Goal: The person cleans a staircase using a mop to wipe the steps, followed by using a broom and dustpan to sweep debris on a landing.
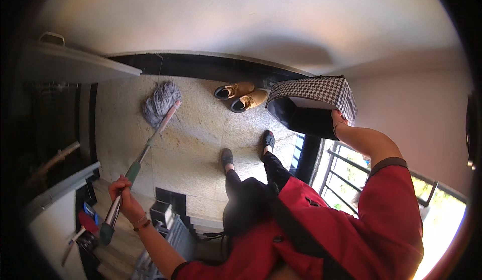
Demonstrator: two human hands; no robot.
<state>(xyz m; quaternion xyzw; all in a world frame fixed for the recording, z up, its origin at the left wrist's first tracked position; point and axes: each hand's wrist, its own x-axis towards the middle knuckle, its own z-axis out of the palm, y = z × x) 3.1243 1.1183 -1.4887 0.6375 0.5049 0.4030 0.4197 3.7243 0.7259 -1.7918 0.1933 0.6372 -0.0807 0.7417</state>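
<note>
My left hand (125,199) is closed around the metal and green handle of a mop (159,102), below its green sleeve. The mop's shaggy grey head rests on the floor at the left, near the dark skirting. At the right, my right hand (340,119) grips the edge of a box (321,89) with a black-and-white houndstooth pattern. The box is tilted, and its dark inside shows. Some of the right fingers are hidden behind its edge. A pair of tan boots (241,97) stands on the floor between the mop head and the box.
A pale wall (226,19) with dark skirting runs along the far side. Bright barred railings (346,172) lie at the right. A dark doorway with a door (80,61) is at the left. Steps and a grey rack (175,242) stand at the lower left. My shoes are on the stone floor (196,124).
</note>
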